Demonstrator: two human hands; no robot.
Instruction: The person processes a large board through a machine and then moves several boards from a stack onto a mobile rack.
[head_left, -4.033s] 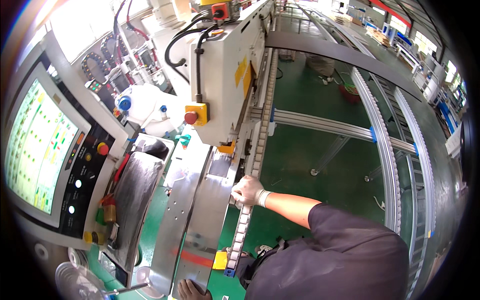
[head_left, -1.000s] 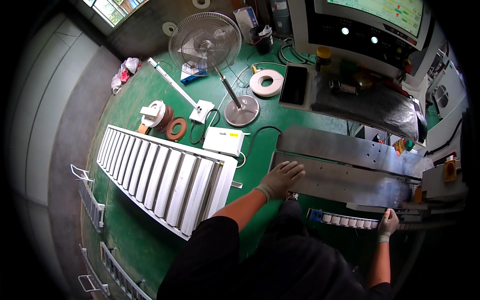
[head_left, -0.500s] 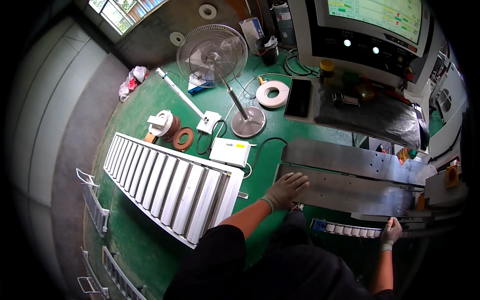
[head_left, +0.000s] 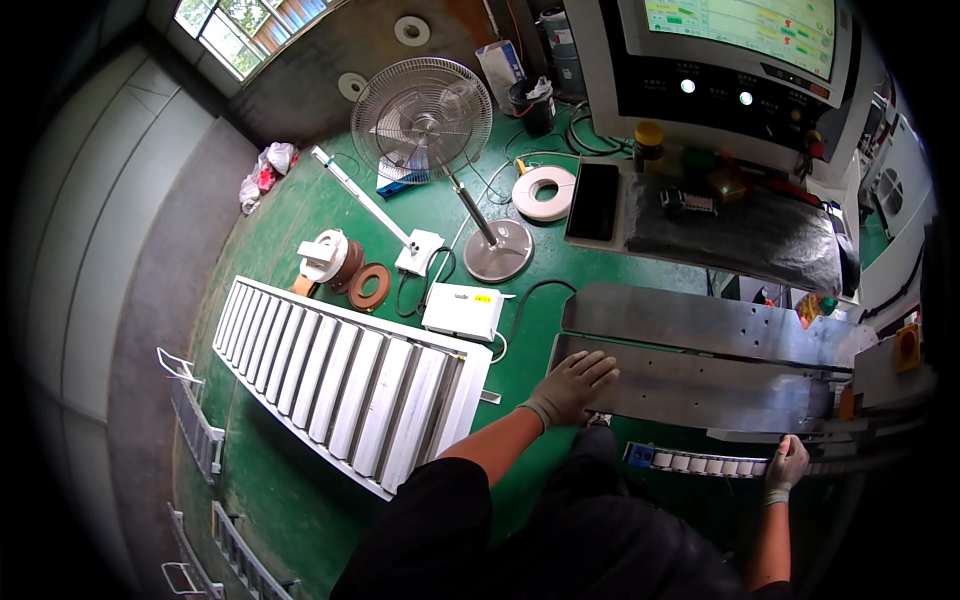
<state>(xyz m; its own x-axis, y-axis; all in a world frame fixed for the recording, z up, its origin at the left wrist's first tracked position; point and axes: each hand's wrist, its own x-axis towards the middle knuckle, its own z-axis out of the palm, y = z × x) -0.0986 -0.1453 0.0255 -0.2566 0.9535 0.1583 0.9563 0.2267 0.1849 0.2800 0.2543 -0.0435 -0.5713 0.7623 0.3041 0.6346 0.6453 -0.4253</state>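
In the head view, the scene has swung round since four seconds ago: the long machine side has given way to the fan [head_left: 424,125] and the roller table [head_left: 345,385]. Compared with half a second ago, both hands keep nearly the same places.

The left hand [head_left: 574,388], gloved, is laid palm down over the left end of the near metal plate [head_left: 690,385], fingers straight, slightly parted and holding nothing. Its forearm slants up from the lower middle. The right hand [head_left: 787,463], also gloved, stands at the right part of the roller strip [head_left: 700,463], fingers curled; whether they grip it, I cannot tell. The strip lies just beyond the plate's near edge, on the person's side.

A second metal plate [head_left: 680,315] runs alongside the first on its far side. Past it, a shelf with a dark cover [head_left: 745,245] sits below a lit screen [head_left: 745,35]. On the green floor [head_left: 260,455] are a white box [head_left: 463,310] and a brown ring [head_left: 370,287].
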